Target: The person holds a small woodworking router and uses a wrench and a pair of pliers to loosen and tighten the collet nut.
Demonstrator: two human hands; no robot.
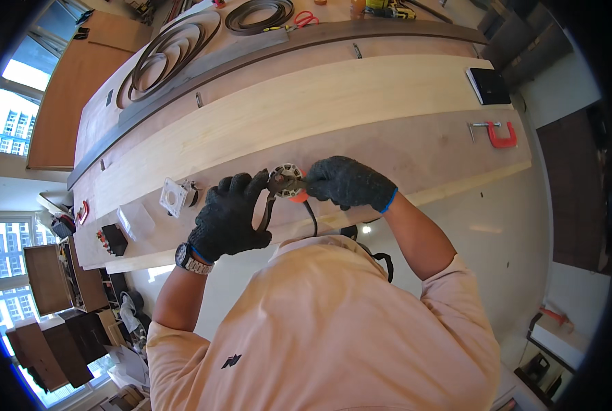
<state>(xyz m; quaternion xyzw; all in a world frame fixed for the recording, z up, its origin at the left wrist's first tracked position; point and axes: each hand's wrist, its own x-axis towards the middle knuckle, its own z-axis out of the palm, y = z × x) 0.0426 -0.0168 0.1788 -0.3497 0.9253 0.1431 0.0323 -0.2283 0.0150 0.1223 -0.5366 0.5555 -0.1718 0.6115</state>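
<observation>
Just in front of my body stands a round power tool (298, 196) with an orange body, its pale ring-shaped end facing up. Across that end lies a pair of dark pliers (267, 214), as far as the shape shows, with one curved black handle reaching toward me. My left hand (229, 214), in a black glove, holds this handle between thumb and fingers. My right hand (350, 182), also gloved, is closed at the right side of the ring; its fingertips hide what they grip. A black cord (312, 220) hangs at the table's near edge.
Left of my hands lie a square clear base (174, 197), a clear plastic box (136, 220) and a black holder of bits (114, 240). A red clamp (502, 135) and black notebook (489, 86) rest at right. Coiled edging strips (172, 55) and red scissors (306, 19) lie beyond long boards (306, 99).
</observation>
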